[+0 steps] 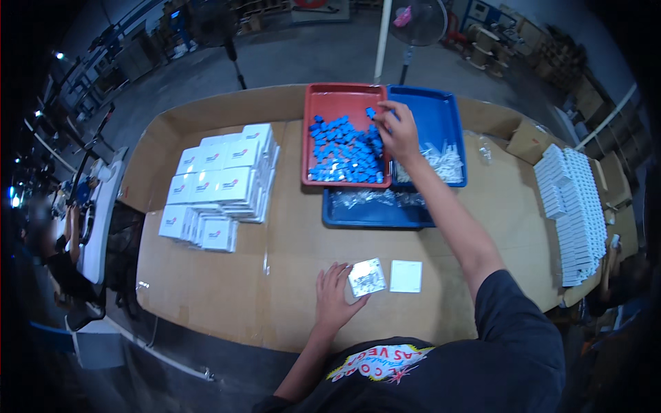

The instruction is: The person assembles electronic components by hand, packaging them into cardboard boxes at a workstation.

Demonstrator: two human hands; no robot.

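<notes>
My left hand [335, 297] grips a small square white box [358, 292] near the table's front edge, its fingers along the left side and the thumb at the lower edge. Clear or silvery contents show in the box, too fine to make out. Beside it on the right lies a flat white square lid or panel [406, 276]. My right hand [399, 131] is over the right side of a red tray [344, 100], pinching a small blue piece [370, 112] at the fingertips. Many similar blue pieces [344, 148] lie heaped in that tray.
A blue tray [430, 110] with white slim parts [446, 165] adjoins the red one. Under them, another blue tray [344, 219] holds clear plastic packets. Stacked white boxes [217, 182] stand left; rows of small white boxes [571, 213] stand right. Cardboard [296, 303] covers the table.
</notes>
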